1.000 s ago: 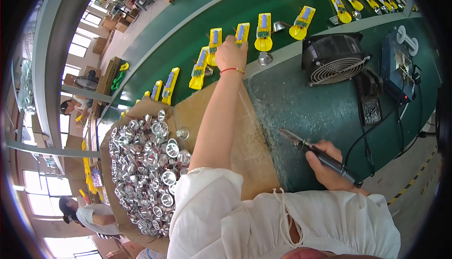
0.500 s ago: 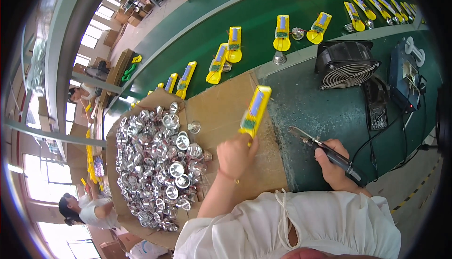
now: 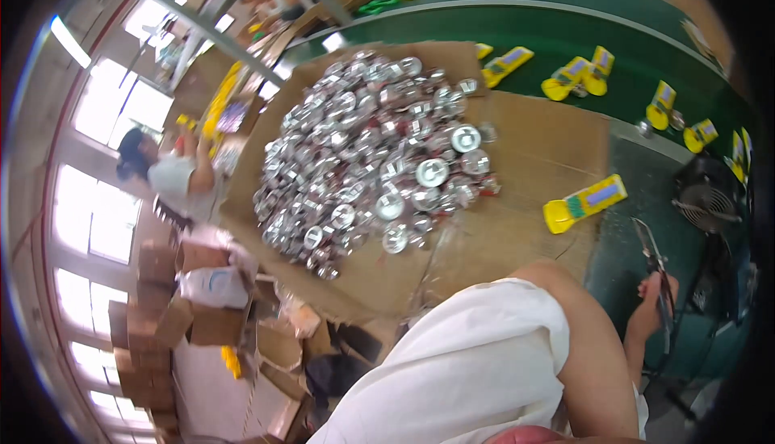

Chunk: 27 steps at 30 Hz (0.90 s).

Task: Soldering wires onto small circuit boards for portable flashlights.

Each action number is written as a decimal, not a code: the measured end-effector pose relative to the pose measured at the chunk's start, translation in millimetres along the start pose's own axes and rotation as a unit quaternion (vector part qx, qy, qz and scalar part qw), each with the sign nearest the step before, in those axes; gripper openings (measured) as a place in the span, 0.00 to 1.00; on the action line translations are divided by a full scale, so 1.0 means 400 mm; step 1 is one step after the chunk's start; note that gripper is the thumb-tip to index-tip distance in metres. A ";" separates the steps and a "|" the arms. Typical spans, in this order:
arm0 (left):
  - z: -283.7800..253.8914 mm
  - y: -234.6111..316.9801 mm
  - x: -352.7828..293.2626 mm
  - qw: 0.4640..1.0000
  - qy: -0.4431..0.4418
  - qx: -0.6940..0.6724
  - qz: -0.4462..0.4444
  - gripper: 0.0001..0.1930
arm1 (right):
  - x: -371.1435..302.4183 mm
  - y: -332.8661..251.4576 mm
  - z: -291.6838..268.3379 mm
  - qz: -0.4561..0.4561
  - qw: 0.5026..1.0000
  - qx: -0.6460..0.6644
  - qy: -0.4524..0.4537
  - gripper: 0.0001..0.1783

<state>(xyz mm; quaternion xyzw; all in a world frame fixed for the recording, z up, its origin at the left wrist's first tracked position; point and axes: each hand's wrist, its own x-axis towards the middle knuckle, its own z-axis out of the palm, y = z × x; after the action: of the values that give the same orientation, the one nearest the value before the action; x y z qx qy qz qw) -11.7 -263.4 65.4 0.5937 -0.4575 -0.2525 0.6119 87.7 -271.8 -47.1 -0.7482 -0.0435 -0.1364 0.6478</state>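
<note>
My right hand is closed around the handle of a soldering iron, whose metal tip points up and away over the green bench. Beyond the iron's tip, a yellow plastic housing with a green circuit board and a purple-wrapped cell lies on the cardboard, untouched. My left arm is sharply bent, its forearm running down to the lower edge, so the left hand is out of sight. Left of the housing, a large heap of silvery lamp reflectors with red wires covers the cardboard.
A green conveyor across the back carries more yellow housings. A black fan stands at the right of the bench. Another person works at the left, with cardboard boxes stacked nearer.
The view has swung left. My left hand has let go of the yellow housing, now lying on the cardboard, and drawn back out of view. My right hand still holds the soldering iron.
</note>
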 end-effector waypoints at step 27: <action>-0.026 0.024 -0.135 0.947 0.231 0.202 0.097 0.10 | -0.007 -0.008 0.022 0.019 0.998 0.055 -0.015 0.09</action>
<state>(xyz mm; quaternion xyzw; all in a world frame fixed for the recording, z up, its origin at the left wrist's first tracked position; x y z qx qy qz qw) -29.4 -210.5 61.9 0.6997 -0.4005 0.0491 0.5896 85.6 -262.5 -45.7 -0.7144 -0.0468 -0.1100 0.6894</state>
